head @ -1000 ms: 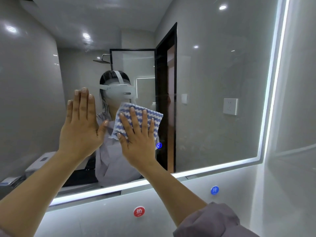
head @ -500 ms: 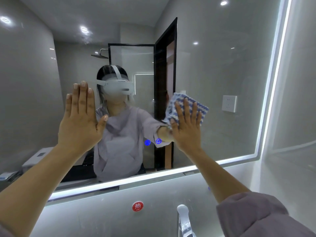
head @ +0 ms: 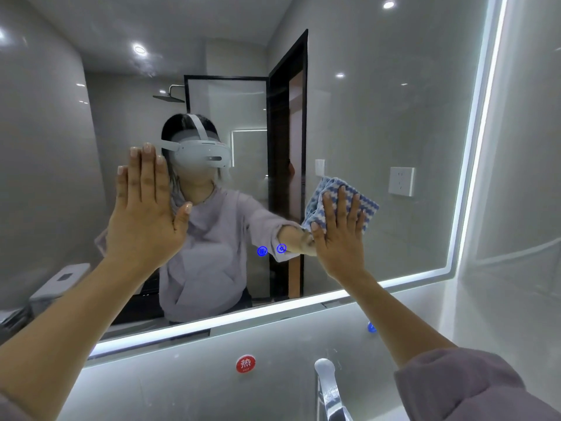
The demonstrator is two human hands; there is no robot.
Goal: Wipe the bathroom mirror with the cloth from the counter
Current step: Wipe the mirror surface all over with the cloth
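Right hand (head: 340, 235) has slid the cloth (head: 340, 199) rightward across the mirror (head: 379, 117) since a second ago, from centre to right of the door reflection, barely shifting in the last half second. Fingers (head: 343, 205) spread flat, palm pressing the blue-white cloth against the glass, not gripping it. Left hand (head: 145, 208) unchanged: flat open palm on the mirror's left part, holding nothing. Below the lit mirror edge: red hot sticker (head: 245, 364), blue sticker (head: 371, 327), faucet (head: 328, 387).

Red wall sticker (head: 245, 364): "热", "HOT"
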